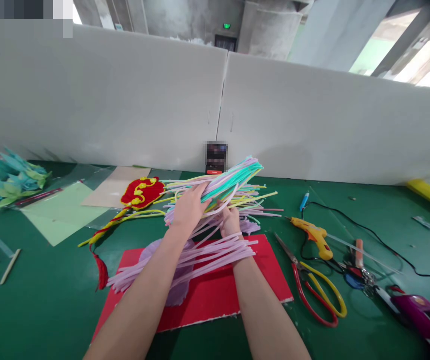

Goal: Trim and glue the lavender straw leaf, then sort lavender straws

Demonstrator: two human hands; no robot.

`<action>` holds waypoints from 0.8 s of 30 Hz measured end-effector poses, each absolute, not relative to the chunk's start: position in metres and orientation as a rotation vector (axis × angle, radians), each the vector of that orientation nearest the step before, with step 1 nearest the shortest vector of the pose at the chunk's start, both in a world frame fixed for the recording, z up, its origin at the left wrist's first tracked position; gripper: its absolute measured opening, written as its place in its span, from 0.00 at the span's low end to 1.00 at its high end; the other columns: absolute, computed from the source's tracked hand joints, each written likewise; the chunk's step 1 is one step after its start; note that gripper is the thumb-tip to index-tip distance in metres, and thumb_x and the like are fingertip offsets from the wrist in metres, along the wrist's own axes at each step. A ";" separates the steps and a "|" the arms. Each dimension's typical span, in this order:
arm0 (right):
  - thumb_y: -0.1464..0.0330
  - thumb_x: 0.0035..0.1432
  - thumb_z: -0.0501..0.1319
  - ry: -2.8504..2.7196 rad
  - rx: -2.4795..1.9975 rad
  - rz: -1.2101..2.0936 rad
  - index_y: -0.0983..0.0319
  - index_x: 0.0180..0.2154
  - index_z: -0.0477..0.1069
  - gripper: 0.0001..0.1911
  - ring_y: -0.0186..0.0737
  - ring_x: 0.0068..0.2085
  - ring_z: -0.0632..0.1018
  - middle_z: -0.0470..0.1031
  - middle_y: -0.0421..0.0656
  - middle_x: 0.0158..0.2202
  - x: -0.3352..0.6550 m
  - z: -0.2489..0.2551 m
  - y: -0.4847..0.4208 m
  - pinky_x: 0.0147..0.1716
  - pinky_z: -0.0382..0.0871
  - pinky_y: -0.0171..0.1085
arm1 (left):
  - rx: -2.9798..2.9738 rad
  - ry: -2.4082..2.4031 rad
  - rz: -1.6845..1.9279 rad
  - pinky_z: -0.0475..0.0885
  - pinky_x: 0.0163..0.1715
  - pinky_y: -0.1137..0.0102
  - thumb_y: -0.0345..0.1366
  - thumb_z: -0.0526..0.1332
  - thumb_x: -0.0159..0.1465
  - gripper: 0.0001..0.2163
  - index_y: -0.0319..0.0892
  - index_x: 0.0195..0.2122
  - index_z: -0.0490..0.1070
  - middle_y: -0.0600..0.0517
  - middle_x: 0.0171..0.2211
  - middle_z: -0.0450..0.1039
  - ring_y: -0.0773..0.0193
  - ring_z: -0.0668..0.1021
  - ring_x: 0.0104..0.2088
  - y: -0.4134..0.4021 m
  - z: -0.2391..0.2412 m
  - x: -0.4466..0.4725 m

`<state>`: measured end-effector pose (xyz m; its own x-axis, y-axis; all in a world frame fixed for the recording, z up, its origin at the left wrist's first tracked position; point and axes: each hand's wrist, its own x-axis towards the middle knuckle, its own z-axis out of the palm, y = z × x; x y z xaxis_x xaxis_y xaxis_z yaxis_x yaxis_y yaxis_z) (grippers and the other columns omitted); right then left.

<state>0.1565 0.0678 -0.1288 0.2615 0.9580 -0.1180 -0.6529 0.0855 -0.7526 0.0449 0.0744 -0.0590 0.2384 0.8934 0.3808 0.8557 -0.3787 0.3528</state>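
My left hand point(189, 206) is closed round a bundle of turquoise, lilac and yellow pipe cleaners point(234, 181), which slants up to the right. Beside it, my right hand point(230, 221) has its fingers curled at the near side of the bundle, on a lilac pipe cleaner point(225, 201). More pipe cleaners in mixed colours point(267, 212) spread out beneath both hands. Closer to me, a row of lilac pipe cleaners point(207, 260) lies across a red board point(237, 290), over a purple fuzzy piece point(179, 290). My forearms hide part of these.
A red and yellow fuzzy ornament point(143, 194) lies left, near green paper point(65, 212). Scissors point(312, 282), a yellow glue gun point(314, 235) with its cord, and purple-handled pliers point(413, 310) lie right. A white partition point(143, 105) stands behind a phone-like dark device point(217, 155).
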 end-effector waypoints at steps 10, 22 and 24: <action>0.73 0.35 0.62 -0.363 -0.839 1.264 0.61 0.21 0.64 0.07 0.34 0.21 0.74 0.71 0.32 0.17 0.155 -0.125 0.066 0.23 0.72 0.34 | 2.294 1.643 0.886 0.67 0.48 0.62 0.34 0.60 0.59 0.23 0.50 0.57 0.63 0.50 0.50 0.72 0.52 0.73 0.49 0.080 -0.052 0.030; 0.74 0.37 0.62 -0.425 -0.794 1.284 0.61 0.26 0.66 0.09 0.36 0.26 0.77 0.74 0.35 0.22 0.153 -0.120 0.063 0.29 0.74 0.36 | 2.328 1.656 0.760 0.69 0.43 0.62 0.36 0.58 0.61 0.21 0.48 0.56 0.62 0.47 0.47 0.74 0.50 0.76 0.45 0.079 -0.051 0.029; 0.72 0.37 0.64 -0.449 -0.790 1.292 0.61 0.28 0.67 0.11 0.37 0.28 0.77 0.75 0.35 0.24 0.153 -0.121 0.062 0.31 0.74 0.36 | 2.323 1.669 0.739 0.69 0.41 0.62 0.37 0.58 0.61 0.20 0.45 0.55 0.63 0.45 0.45 0.74 0.49 0.76 0.44 0.078 -0.051 0.030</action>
<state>0.1533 0.0624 -0.1212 0.2431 0.9615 -0.1281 -0.6745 0.0726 -0.7347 0.0301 0.0785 -0.0512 0.2430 0.9273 0.2847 0.8341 -0.3495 0.4267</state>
